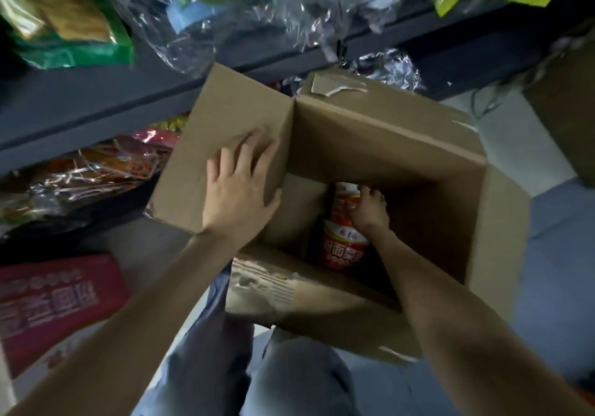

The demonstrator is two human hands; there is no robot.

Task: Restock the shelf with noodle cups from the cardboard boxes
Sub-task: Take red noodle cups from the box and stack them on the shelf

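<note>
Left hand point(240, 190) flat on the cardboard box point(380, 138) flap, fingers spread. Right hand point(370, 209) deep inside the box, gripping a noodle cup point(343, 248). Keep flap pinned, lift cup straight up.

Shop stockroom: packaged snacks point(61, 19) on shelving point(96, 106)

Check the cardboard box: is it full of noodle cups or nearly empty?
Nearly empty. Inside the cardboard box only two noodle cups show, in one corner; the right hand grips the farther one. The rest looks dark and bare.
</note>
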